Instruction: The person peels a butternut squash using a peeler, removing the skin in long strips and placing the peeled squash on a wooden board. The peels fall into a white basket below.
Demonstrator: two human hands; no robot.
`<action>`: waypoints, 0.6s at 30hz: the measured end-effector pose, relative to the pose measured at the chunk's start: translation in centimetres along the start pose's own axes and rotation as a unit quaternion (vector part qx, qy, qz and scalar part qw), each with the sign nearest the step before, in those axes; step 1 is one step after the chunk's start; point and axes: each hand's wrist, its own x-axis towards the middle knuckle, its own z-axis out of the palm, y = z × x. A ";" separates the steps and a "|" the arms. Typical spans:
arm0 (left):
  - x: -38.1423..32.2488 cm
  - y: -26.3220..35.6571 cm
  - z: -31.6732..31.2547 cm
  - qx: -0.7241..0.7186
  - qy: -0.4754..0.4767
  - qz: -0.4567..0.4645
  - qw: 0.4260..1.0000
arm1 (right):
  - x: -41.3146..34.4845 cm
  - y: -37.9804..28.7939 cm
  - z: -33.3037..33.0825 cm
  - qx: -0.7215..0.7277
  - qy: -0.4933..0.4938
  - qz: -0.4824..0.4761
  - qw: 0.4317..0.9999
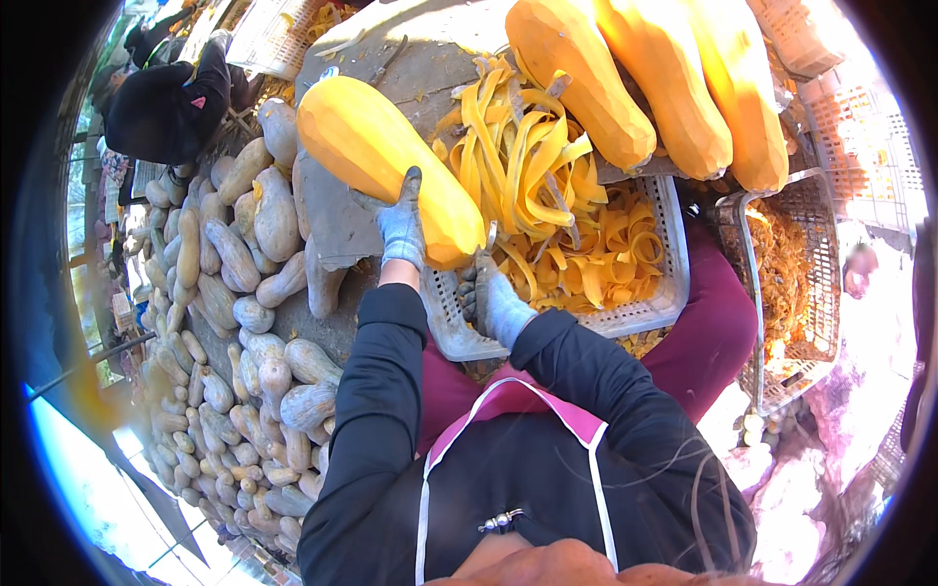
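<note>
A peeled orange squash (388, 161) lies tilted over the edge of a grey board (341, 227), its narrower end towards me. My left hand (403, 223), in a grey-blue glove, grips its side with the thumb on top. My right hand (498, 297), gloved too, is closed around a small hand tool, likely a peeler (491, 236); only its metal end shows, at the squash's near end. Under my right hand stands a grey plastic crate (678, 271) holding curled orange peel (593, 271). More long peel strips (527, 154) are heaped on the board beside the squash.
Three peeled squashes (586, 88) lie at the board's far right. Unpeeled squashes (275, 381) form a large pile on my left. A second crate (835, 293) at right holds shredded orange matter (780, 271). Another person (168, 110) bends over at upper left.
</note>
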 end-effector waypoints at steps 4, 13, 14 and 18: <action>0.5 -1.0 -0.5 0.067 0.041 0.089 0.993 | -3.7 1.5 1.2 -0.090 -0.002 0.043 0.995; 0.0 1.1 1.9 0.167 0.061 0.047 0.983 | -3.4 3.3 -2.6 -0.638 0.033 -0.616 0.461; -0.1 1.5 2.4 0.180 0.066 0.040 0.981 | -3.7 3.1 -3.3 -0.624 0.037 -0.583 0.518; -0.4 2.0 3.0 0.203 0.075 0.051 0.975 | -8.4 -2.5 0.0 -0.494 0.069 -0.430 0.752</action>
